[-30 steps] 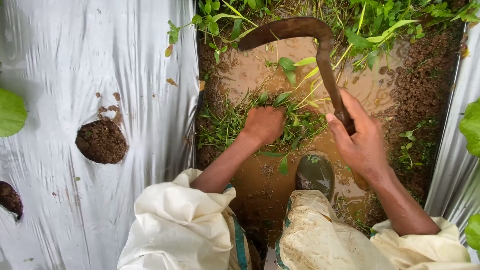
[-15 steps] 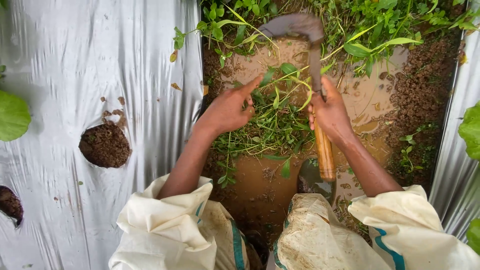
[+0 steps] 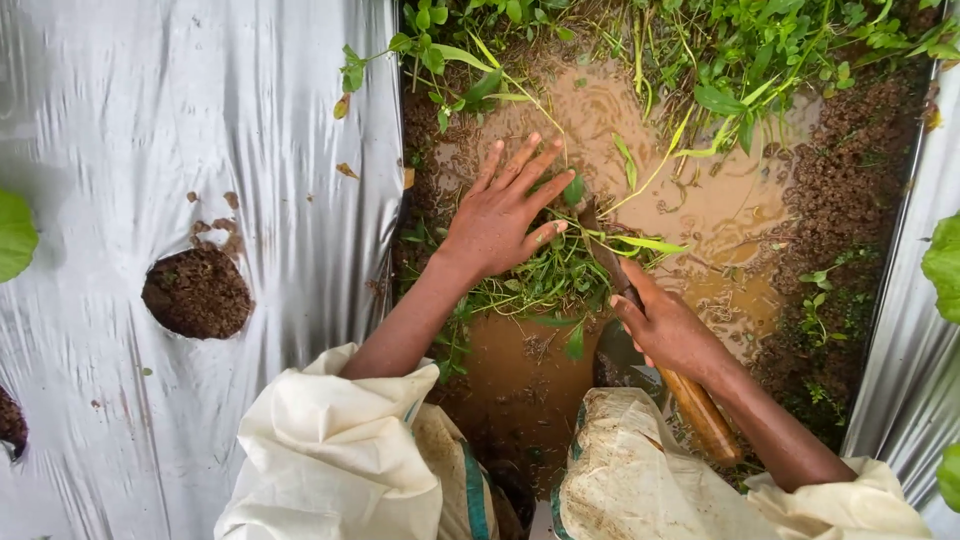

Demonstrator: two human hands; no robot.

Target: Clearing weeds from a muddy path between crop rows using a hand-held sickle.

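My left hand [image 3: 503,215] lies flat with fingers spread on a clump of cut green weeds [image 3: 545,275] in a muddy furrow. My right hand [image 3: 668,330] grips a sickle [image 3: 690,395] by its wooden handle; the blade end runs up under the weeds beside my left fingertips and is mostly hidden. Brown muddy water [image 3: 590,110] fills the furrow around both hands. My knees, wrapped in pale cloth [image 3: 330,450], show at the bottom.
Silver plastic mulch sheet [image 3: 150,120] covers the bed on the left, with a round planting hole of soil [image 3: 197,292]. More sheet [image 3: 915,340] lines the right edge. Standing weeds [image 3: 750,50] grow at the top of the furrow. Green leaves [image 3: 12,235] poke in at the sides.
The sickle has swung down from high over the weeds to low against the clump. My left hand opened from gripping the weeds and now lies spread on them.
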